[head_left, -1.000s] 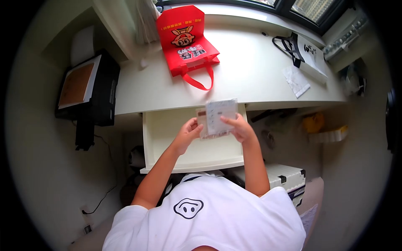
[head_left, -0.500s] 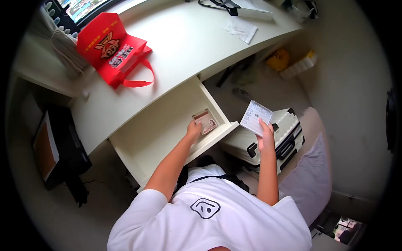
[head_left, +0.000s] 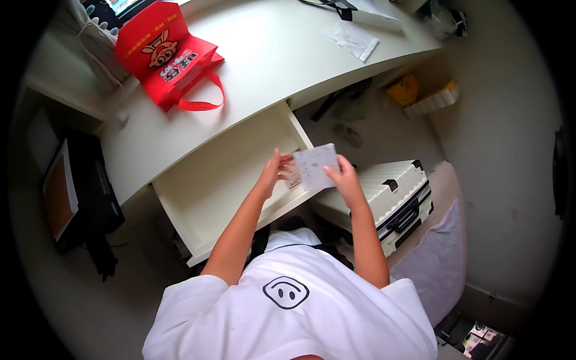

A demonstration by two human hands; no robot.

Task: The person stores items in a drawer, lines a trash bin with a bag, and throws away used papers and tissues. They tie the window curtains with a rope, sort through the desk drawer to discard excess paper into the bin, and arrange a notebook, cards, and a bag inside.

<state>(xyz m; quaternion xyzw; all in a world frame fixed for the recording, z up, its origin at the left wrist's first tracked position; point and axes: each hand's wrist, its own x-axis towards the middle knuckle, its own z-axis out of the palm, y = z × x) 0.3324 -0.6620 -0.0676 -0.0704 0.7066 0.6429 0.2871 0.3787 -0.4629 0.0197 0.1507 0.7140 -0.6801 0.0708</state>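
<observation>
My right hand (head_left: 345, 180) grips a thin, square, pale case with small print (head_left: 318, 168), slightly blurred, above the front right corner of the open drawer (head_left: 222, 168). My left hand (head_left: 274, 172) is over the drawer, fingers spread and holding nothing, just left of the pale case. Beneath that case, a second flat case with a brownish picture (head_left: 294, 180) lies in the drawer's right corner. The pale case and my left fingers partly hide it.
On the white desk (head_left: 252, 72) stand a red bag (head_left: 180, 66) and a white packet (head_left: 353, 39). A cream suitcase (head_left: 384, 192) sits right of the drawer, beside a pale cushion (head_left: 429, 258). A black box-like object (head_left: 90, 186) is at left.
My left hand has let go of the picture case, leaving it in the drawer corner, and its fingers have spread. My right hand has brought the pale case leftward over it.
</observation>
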